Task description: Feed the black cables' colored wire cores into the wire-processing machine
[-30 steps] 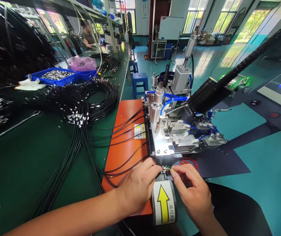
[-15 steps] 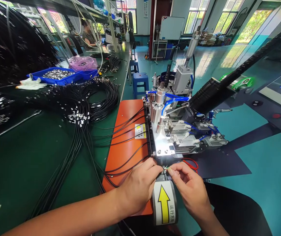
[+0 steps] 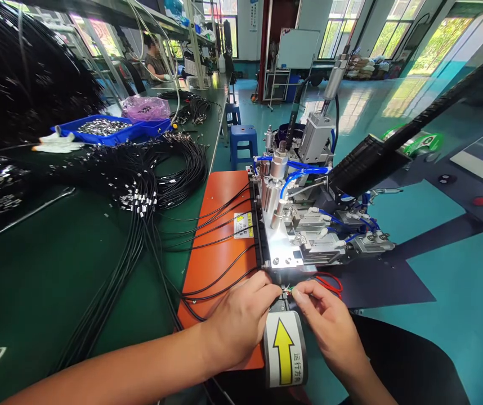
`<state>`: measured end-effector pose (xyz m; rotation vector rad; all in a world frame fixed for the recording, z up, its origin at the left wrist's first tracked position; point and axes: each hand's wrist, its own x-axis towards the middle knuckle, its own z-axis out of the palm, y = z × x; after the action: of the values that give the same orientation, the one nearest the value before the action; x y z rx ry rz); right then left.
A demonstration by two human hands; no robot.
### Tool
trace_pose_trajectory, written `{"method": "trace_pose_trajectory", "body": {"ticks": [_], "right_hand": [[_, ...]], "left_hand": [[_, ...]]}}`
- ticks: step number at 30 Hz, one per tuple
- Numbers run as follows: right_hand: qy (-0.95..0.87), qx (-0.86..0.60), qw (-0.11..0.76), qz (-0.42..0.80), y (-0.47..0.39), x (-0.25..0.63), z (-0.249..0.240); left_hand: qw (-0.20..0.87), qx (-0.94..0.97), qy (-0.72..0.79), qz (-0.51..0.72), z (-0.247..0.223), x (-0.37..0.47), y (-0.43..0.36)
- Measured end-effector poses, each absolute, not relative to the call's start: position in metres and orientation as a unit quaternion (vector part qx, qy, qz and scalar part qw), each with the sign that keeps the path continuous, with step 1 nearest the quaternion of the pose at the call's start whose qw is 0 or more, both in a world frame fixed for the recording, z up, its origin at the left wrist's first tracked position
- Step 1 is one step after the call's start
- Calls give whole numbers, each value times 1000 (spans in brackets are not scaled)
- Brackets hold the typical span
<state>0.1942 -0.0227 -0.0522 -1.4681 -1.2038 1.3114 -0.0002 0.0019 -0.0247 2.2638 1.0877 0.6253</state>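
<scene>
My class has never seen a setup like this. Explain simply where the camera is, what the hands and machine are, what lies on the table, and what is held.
No robot arm is at work here: these are a person's bare hands, seen from a camera on that person's head, looking forward and down.

The left hand pinches the end of a cable, and thin coloured wires stick out of it. The right hand has its fingertips on those wires.

Just beyond stands a machine with metal cylinders and blue tubes; black cables cross its orange panel.

On the green table, at left, lie bundles of black cables and a blue tray of small shiny parts.
</scene>
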Motion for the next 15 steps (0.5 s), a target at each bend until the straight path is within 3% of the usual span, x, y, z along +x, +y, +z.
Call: {"method": "trace_pose_trajectory", "body": {"ticks": [15], "right_hand": [[-534, -610, 377, 447, -26, 191, -51]], "left_hand": [[274, 841, 404, 232, -25, 0, 3]]}}
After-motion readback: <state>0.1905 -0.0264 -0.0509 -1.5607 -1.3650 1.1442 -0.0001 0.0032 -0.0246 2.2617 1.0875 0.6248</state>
